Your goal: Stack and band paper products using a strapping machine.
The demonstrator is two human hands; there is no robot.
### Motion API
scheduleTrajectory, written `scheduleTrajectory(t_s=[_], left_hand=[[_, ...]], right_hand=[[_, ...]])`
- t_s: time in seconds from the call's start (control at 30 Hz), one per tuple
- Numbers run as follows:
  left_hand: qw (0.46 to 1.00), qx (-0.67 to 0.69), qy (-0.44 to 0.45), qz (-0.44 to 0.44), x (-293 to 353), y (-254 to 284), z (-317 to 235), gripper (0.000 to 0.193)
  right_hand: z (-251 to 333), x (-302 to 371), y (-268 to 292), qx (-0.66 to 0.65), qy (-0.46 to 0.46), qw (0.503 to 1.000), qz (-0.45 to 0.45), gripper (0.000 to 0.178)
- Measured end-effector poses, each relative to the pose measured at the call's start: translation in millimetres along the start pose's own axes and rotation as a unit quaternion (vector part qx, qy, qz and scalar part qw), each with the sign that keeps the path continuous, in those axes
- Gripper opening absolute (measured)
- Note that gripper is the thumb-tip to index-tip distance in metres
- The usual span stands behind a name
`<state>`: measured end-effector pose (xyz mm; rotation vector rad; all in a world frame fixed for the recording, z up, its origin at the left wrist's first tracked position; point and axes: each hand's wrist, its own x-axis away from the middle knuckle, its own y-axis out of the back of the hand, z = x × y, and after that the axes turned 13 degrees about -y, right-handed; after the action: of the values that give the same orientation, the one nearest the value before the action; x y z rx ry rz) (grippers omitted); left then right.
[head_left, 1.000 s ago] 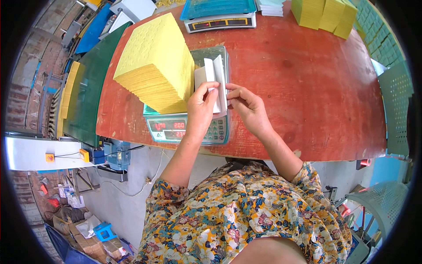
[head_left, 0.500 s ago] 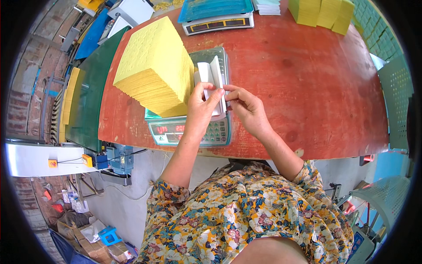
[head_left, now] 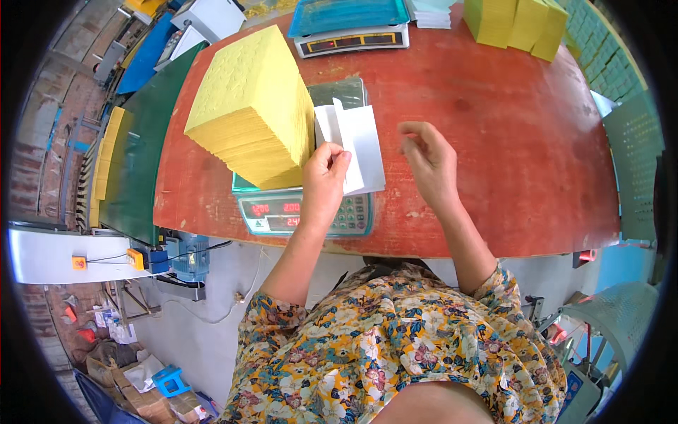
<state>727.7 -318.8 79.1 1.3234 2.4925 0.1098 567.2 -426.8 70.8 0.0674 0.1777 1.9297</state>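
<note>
A tall stack of yellow paper sheets (head_left: 247, 106) stands on the left part of a digital counting scale (head_left: 359, 216). White paper sheets (head_left: 364, 147) lie fanned over the scale's right side, against the yellow stack. My left hand (head_left: 323, 180) pinches the near part of a white sheet between thumb and forefinger. My right hand (head_left: 433, 168) hovers over the red table, right of the paper and apart from it. Its fingers are bent and somewhat apart, with nothing visible in them. The scale's red digits are lit, and my left wrist covers part of its panel.
On the red table (head_left: 494, 127), a second scale with a blue tray (head_left: 346, 18) stands at the back, beside a small stack of white paper (head_left: 429, 14). Several yellow paper stacks (head_left: 512, 27) stand at the back right. A green surface (head_left: 145, 152) adjoins at the left.
My right hand has let go of the white paper and moved right. The sheets have spread out to the right, while my left hand still pinches them. The lit digits on the scale have changed.
</note>
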Motion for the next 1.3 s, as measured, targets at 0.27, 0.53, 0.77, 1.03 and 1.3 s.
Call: scheduleTrajectory(t_s=[0.27,0.53,0.77,1.03,1.3], left_hand=[[1.0,-0.003,-0.012,0.023,-4,-5,-10,0.012],[0.964,-0.082,-0.252,-0.007,29,2,-55,0.06],[0.964,-0.002,-0.16,0.21,10,-14,-88,0.026],[0.878,-0.12,-0.328,0.327,-56,-155,-105,0.015],[0.898,0.389,-0.127,0.163,-290,-283,-184,0.019]], right_hand=[[34,-13,-34,0.05,-0.068,0.992,0.096,0.048],[18,3,-22,0.019,-0.028,0.998,-0.046,0.02],[-38,-17,99,-0.118,-0.101,0.979,-0.136,0.014],[-113,-63,259,-0.117,-0.137,0.968,-0.174,0.02],[-144,-91,364,0.116,-0.135,0.972,-0.152,0.029]])
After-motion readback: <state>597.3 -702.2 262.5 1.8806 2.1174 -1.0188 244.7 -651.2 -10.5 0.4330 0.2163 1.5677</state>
